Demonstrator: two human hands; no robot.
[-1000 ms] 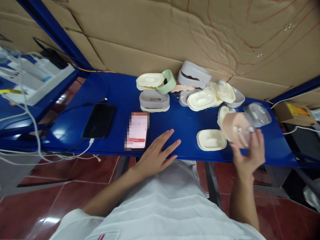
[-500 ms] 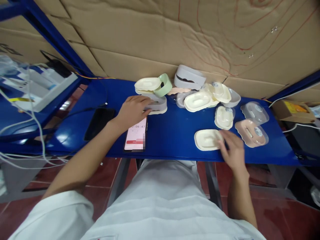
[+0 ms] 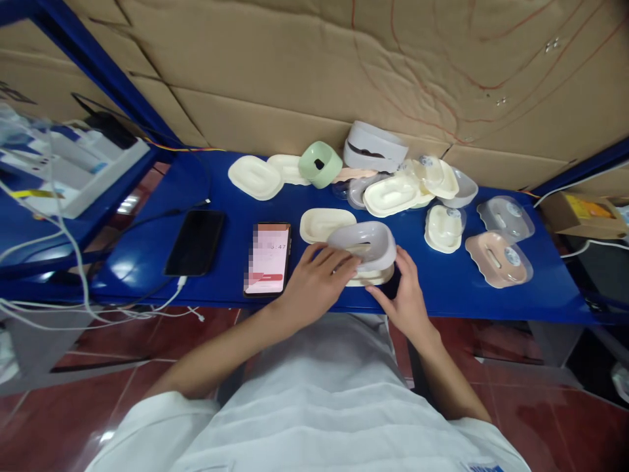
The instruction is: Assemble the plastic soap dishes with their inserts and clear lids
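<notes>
Lavender dish above a cream tray

The left hand grasps the lavender dish by its left side. The right hand holds the cream tray, with the thumb at its front edge and the fingers near the dish's right end. Both pieces are close to the front of the blue tabletop. Behind them, to the left, lies a second tray.

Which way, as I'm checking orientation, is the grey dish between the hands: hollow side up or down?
Hollow side up: the grey dish shows its inner wall within a raised rim.
</notes>
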